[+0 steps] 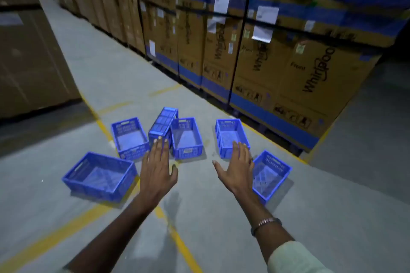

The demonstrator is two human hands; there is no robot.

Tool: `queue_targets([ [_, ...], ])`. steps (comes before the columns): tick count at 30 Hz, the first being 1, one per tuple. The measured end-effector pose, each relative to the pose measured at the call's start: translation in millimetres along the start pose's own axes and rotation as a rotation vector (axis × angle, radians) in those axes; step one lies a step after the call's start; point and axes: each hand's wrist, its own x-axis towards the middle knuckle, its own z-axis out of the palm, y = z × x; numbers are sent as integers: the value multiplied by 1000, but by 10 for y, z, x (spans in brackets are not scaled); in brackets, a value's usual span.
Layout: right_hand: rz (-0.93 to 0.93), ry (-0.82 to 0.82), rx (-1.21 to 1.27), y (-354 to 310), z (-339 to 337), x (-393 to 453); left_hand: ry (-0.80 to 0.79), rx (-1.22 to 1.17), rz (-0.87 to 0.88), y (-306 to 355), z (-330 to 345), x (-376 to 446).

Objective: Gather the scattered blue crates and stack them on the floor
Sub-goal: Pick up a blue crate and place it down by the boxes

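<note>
Six blue crates (187,137) lie scattered on the warehouse floor (221,217) at centre frame, five upright and one tipped on its side, none stacked. Left hand (156,168) and right hand (237,167) reach toward them, each grip wide and empty, apparently choosing a first crate.

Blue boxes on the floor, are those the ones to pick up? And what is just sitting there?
For the job:
six blue crates: near-left, back-left, tipped one on its side, middle, back-right, near-right
left hand and right hand, both open and holding nothing

Just there:
cardboard boxes
yellow floor lines
bracelet
</note>
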Motion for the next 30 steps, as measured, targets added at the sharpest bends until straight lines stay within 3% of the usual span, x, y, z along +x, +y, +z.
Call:
queue_targets([
  [3, 118, -116, 50, 210, 229, -228, -65, -75, -131, 92, 246, -272],
  [8, 143, -228, 54, 578, 622, -400, -212, -119, -331, 63, 613, -639],
  [13, 188, -300, 89, 590, 1071, -249, -320, -123, -426, -199, 904, -716],
  [23, 269, -398, 80, 58, 2015, 641, -428, -228, -515, -974, 1606, 262],
  [30, 341, -389, 83, -260, 2555, 1354, -525, -247, -463, -1479, 1951, 1063],
])
